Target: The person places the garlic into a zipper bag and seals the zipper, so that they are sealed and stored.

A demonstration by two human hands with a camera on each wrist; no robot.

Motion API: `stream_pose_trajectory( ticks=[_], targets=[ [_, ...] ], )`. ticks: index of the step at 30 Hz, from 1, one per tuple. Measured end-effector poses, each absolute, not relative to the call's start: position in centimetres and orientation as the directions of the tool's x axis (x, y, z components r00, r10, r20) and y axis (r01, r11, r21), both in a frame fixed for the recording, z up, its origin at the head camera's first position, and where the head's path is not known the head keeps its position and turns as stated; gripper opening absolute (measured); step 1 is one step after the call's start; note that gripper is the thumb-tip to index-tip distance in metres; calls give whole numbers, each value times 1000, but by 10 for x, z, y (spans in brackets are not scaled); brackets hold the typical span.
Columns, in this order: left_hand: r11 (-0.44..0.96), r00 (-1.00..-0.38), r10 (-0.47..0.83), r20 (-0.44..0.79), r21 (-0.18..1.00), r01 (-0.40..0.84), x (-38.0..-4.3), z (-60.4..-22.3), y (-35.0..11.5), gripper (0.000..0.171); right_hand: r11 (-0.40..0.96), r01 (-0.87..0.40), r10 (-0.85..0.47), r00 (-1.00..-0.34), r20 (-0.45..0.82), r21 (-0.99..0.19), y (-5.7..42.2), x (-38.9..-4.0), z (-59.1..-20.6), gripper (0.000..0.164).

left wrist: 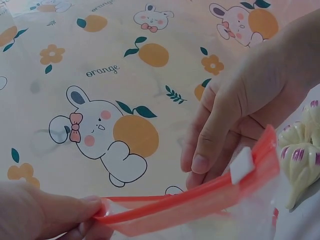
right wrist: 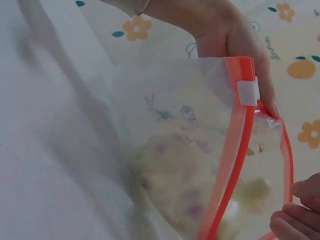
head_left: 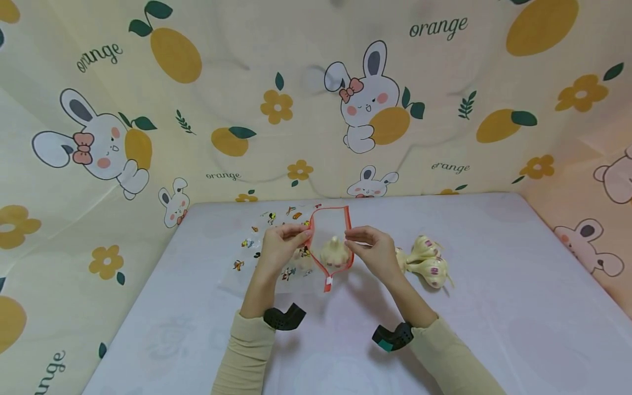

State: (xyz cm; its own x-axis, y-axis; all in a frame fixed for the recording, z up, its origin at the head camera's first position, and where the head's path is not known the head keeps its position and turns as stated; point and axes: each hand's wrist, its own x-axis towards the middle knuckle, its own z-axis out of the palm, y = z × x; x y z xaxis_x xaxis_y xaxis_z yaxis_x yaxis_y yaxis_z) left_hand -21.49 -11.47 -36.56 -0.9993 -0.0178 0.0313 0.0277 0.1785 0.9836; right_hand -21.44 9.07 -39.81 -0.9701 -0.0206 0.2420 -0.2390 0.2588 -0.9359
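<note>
A clear zip bag [head_left: 291, 274] with cartoon prints and a red zip edge lies on the table, its mouth spread wide. A white slider [right wrist: 248, 92] sits on the red strip. My left hand [head_left: 280, 248] pinches the mouth's left edge between thumb and fingers. My right hand [head_left: 376, 253] holds the opposite edge at its fingertips. Through the mouth shows a pale garlic bulb [head_left: 334, 253]; in the right wrist view, purple-marked garlic [right wrist: 175, 175] shows blurred through the plastic. More garlic bulbs [head_left: 432, 272] lie on the table to the right of my right hand.
The white-covered table [head_left: 173, 329] meets a cream curtain [head_left: 296, 49] printed with rabbits and oranges at the back and sides. Black wrist cameras, one being the left one [head_left: 285, 317], stick out inward from both wrists.
</note>
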Motion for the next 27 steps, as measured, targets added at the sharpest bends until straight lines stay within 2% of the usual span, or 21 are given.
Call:
stream_pose_trajectory(
  ticks=[27],
  targets=[
    [172, -1000, -11, 18, 985, 16, -216, -368, -115, 20, 399, -267, -110, -964, 244, -877, 105, -214, -401, 17]
  ],
)
